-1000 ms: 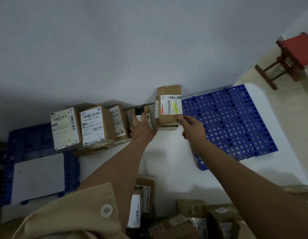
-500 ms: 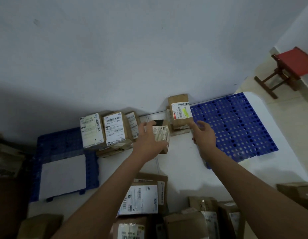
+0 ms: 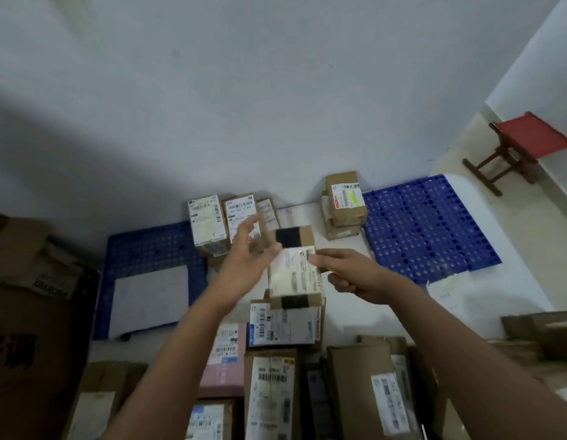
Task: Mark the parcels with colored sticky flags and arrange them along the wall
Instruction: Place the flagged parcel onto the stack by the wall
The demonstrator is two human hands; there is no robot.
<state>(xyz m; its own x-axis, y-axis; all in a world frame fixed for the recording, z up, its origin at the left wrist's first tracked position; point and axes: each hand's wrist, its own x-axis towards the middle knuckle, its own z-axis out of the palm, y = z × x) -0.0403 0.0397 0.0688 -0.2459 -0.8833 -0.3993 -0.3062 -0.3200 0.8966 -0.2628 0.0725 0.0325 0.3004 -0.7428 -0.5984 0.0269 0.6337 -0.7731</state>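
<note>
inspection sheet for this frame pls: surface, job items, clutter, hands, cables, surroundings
surface: white floor with two blue perforated mats.
job's things: brown parcel with black tape between the hands; flagged parcel stands at the wall, yellow flag on its label; three labelled parcels in a row to its left.
clutter: unsorted parcels at the near edge, large carton on the left.
grippers: left hand open, blurred; right hand pinches the parcel's corner.
cables: nothing seen.
surroundings: red stool at far right.

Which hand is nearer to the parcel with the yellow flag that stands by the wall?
Right. The right hand is below that yellow-flagged parcel and slightly right of it, apart from it. The left hand is farther off to the left, in front of the row of labelled parcels.
</note>
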